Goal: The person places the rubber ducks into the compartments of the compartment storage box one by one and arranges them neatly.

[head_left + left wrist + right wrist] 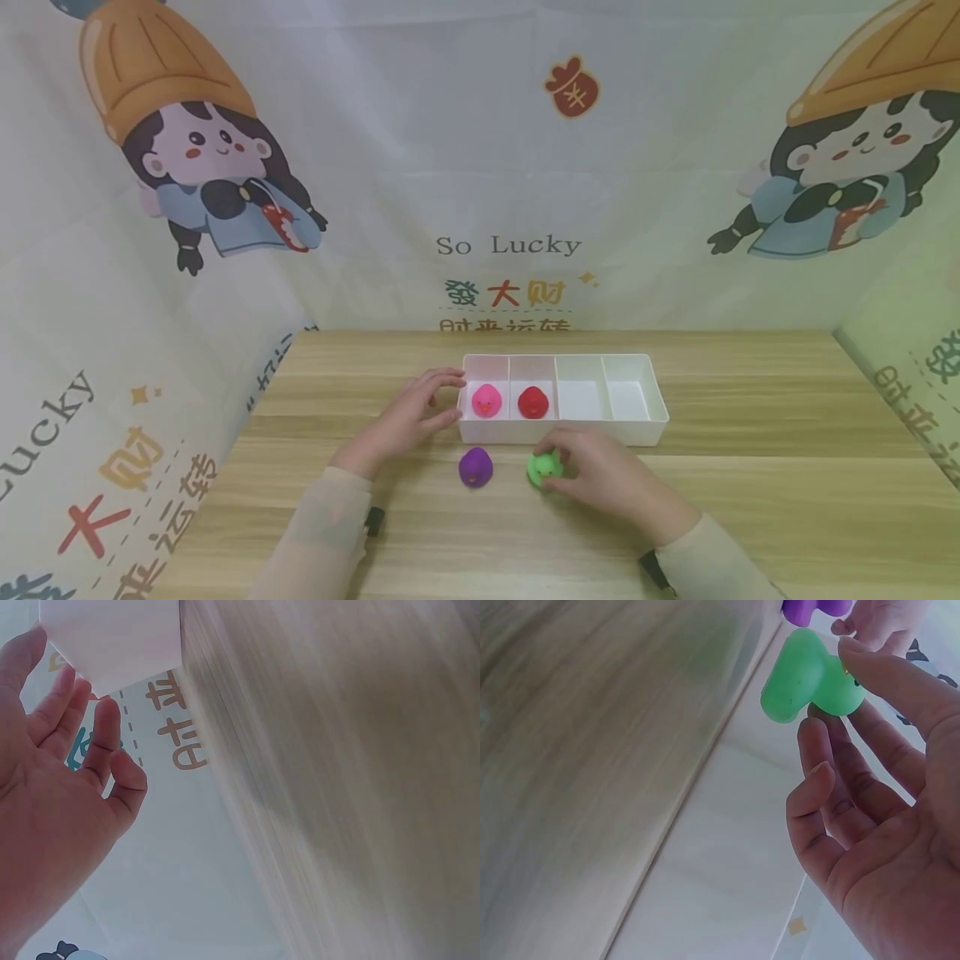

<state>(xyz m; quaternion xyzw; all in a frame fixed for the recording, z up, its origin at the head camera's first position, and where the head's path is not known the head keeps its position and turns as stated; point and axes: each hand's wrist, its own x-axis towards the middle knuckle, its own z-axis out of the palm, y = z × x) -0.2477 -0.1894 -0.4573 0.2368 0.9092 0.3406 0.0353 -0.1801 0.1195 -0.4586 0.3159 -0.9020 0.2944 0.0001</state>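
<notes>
Purple duck (pixel 476 468) near green duck (pixel 540 470)

Right hand (pixel 603 471) pinching the green duck (pixel 538 473), and just ahead the box (pixel 562 432) throws up its front wall; the way in is over the rim! Past it, two compartments (pixel 581 402) lie open from above, a divider (pixel 608 387) between. Just right of my left hand (pixel 411 414), the pink duck (pixel 486 402) and red duck (pixel 533 403) crowd theirs. Purple duck (pixel 476 468) obstructs the lane between my hands, a slim gap beside the green. Outside my right hand, table (pixel 787 425) runs wide.
</notes>
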